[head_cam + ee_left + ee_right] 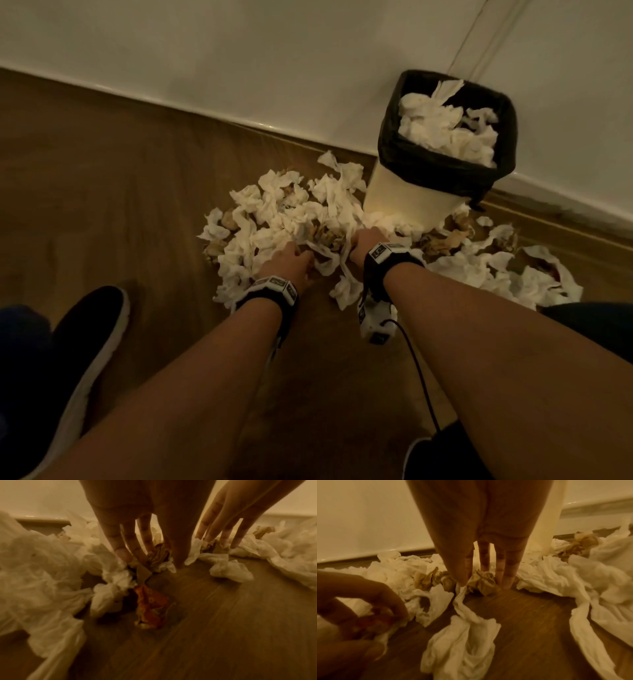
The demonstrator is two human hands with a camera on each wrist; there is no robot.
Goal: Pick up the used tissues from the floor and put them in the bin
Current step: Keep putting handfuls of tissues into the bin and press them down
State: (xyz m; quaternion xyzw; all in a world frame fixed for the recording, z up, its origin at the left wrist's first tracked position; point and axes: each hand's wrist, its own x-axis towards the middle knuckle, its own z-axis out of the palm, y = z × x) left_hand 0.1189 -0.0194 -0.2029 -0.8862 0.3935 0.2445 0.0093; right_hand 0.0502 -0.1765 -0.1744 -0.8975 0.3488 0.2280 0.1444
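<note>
Head view: both hands reach down into a heap of tissues (291, 219) on the wooden floor (102, 178), just beside the bin (442, 171). The bin stands upright against the wall (239, 51), lined with a black bag (445, 171) and already piled with white tissues to the rim. More tissues lie to the right of the bin's base, near the person's right forearm. A black shoe (85, 342) stands at lower left.

Left hand (291, 262): fingers (120, 545) straight and spread, tips dipping into white and brown crumpled tissues; thumb tip down on the floor. Whether anything is gripped cannot be told. An orange wrapper (150, 607) lies on the floor just below this hand.

Right hand (370, 245): fingers (510, 572) extended downward, close together, tips behind a brown crumpled tissue (482, 582); the thumb touches a white tissue strand (464, 601) that trails toward the camera. No closed grasp is visible.

The wrist views are blurred. Each wrist carries a black-and-white band (274, 287).
</note>
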